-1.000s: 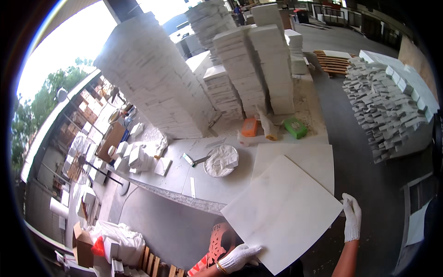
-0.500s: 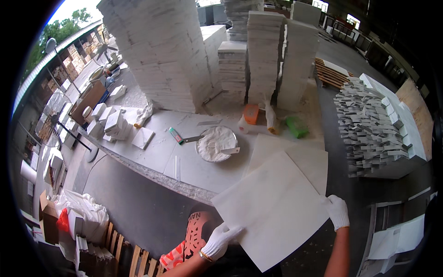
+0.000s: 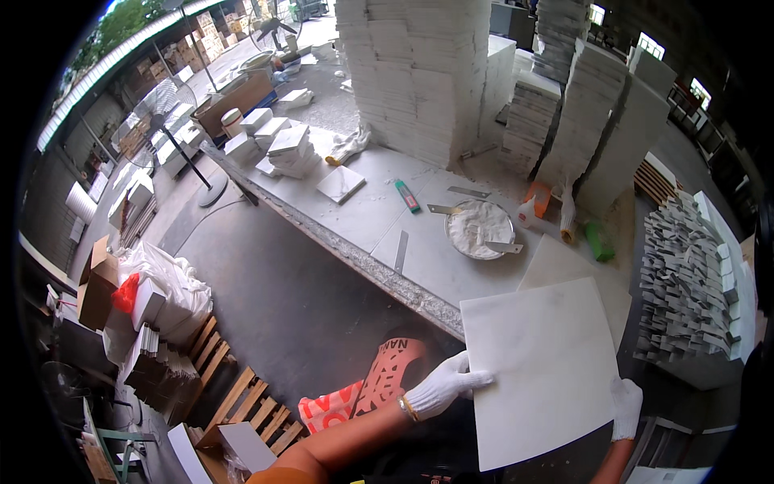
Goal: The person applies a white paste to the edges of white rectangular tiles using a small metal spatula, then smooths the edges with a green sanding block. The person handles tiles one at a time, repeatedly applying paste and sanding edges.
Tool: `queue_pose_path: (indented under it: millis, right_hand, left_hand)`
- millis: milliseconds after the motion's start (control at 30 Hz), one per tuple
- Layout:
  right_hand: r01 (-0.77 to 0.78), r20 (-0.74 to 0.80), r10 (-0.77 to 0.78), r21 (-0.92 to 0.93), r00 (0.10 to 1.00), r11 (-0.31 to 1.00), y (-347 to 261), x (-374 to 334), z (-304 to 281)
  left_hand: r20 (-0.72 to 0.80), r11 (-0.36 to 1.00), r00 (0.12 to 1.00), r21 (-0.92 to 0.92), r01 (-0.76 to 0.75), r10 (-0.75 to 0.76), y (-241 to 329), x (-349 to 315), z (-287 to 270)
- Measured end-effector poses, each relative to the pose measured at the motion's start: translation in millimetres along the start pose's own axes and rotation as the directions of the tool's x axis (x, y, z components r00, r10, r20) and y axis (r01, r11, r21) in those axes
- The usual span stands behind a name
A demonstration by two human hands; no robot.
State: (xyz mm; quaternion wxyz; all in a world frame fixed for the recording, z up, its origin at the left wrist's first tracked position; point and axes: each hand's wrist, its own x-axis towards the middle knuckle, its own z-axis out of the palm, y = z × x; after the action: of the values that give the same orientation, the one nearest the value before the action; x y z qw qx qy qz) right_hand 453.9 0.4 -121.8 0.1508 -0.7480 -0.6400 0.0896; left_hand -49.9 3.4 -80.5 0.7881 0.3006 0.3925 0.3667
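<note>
A large, thin white tile [image 3: 542, 375] is held up between my two gloved hands, over the table's near edge. My left hand [image 3: 443, 385] closes on its left edge, thumb lying across the face. At the lower right edge, my right hand [image 3: 626, 410] grips it, the fingers partly hidden. Behind it another pale tile [image 3: 558, 262] lies on the table, partly covered from view. Beyond stands a round bowl [image 3: 476, 256] of white paste or powder, with a putty knife [image 3: 505, 248] resting on it and a second blade [image 3: 442, 210] at its far left rim.
On the stone-topped table [image 3: 339, 230] lie a green box cutter [image 3: 407, 196], a metal strip [image 3: 401, 252] and small tiles [image 3: 341, 185]. Tall tile stacks [image 3: 411, 81] rise behind. A stand fan [image 3: 157, 121] and wooden pallet [image 3: 242, 399] are left; stacked pieces [image 3: 689, 278] stand right.
My view has turned left, so the table and bowl appear farther right. The tile, still in both hands, has rotated from a slanted position to a more upright one.
</note>
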Motion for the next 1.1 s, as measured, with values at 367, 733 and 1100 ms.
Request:
queue_pose_path:
  millis: [367, 733, 1100]
  right_hand:
    - [-0.225, 0.174, 0.147, 0.832, 0.974, 0.507, -77, -103, -33]
    - [-0.295, 0.293, 0.037, 0.94, 0.956, 0.173, -137, -131, 1]
    - [-0.224, 0.262, -0.132, 0.943, 0.956, 0.245, -179, -109, -16]
  left_hand:
    - [0.286, 0.974, 0.95, 0.146, -0.174, 0.127, 86, -8, -5]
    - [0.206, 0.963, 0.978, 0.255, -0.088, 0.035, 124, -28, -45]
    - [0.161, 0.99, 0.982, 0.078, -0.114, 0.1, 109, -14, -79]
